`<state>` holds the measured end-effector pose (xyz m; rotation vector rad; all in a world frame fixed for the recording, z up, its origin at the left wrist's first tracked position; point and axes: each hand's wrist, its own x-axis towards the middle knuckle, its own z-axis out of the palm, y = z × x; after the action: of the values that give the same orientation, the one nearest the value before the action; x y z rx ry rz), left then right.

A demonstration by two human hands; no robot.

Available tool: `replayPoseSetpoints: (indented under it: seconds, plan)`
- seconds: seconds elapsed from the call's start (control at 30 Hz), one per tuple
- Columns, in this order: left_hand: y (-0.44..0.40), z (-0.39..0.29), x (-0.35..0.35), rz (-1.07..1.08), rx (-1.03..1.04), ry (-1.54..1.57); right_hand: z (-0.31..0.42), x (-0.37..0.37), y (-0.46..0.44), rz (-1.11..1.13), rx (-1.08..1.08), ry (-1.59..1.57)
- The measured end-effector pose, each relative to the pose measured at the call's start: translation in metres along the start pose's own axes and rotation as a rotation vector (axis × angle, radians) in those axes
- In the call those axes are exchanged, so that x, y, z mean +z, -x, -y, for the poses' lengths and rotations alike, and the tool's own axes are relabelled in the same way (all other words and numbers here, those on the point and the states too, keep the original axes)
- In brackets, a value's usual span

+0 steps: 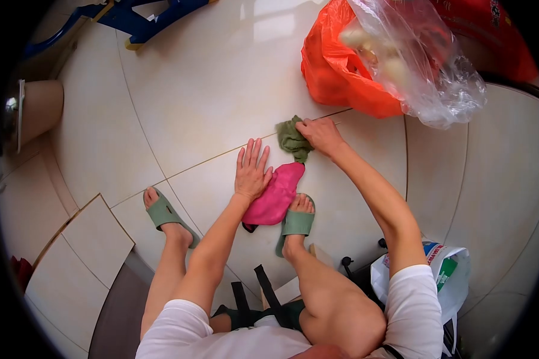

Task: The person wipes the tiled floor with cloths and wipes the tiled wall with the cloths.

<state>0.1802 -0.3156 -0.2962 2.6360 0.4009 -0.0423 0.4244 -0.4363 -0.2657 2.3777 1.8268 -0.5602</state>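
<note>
My left hand (253,172) lies palm down with fingers stretched out, its thumb side against a bright pink fabric piece (273,197). That piece has dark bits at both ends, and its exact kind is unclear. Closed fingers of my right hand (323,135) grip the edge of a crumpled olive-green cloth (292,141). The cloth rests on the tiled floor (221,113), just beyond the pink piece. Between my feet, the pink piece reaches close to my green slipper (298,223).
An orange plastic bag (326,78) and a clear plastic bag (443,90) with pale contents stand at the upper right. A blue frame (138,21) is at the upper left, near a beige bin-like container (42,110). A white printed bag (455,275) sits beside my right arm.
</note>
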Motion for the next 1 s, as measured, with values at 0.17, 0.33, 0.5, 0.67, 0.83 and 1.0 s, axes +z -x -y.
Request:
replayPoseSetpoints:
  seconds: [0.17,0.33,0.5,0.67,0.83,1.0]
  plan:
    - [0.001,0.000,0.001,-0.017,0.001,0.013,-0.046,-0.005,0.025,-0.061,0.161,-0.016]
    - [0.000,-0.003,0.000,0.001,-0.011,0.021,-0.008,-0.002,0.008,-0.087,0.096,-0.048]
    - [0.002,0.000,0.001,-0.004,0.003,0.017,-0.024,0.010,0.029,-0.183,0.187,-0.096]
    - [0.000,-0.002,0.000,0.017,-0.018,0.016,-0.040,0.003,0.029,-0.130,0.212,0.030]
    - [-0.001,0.000,-0.001,-0.005,0.004,-0.010,0.003,0.004,0.005,-0.138,0.026,-0.047]
    - [0.002,-0.002,0.001,-0.017,-0.003,0.013,-0.069,0.002,0.034,-0.389,0.192,0.126]
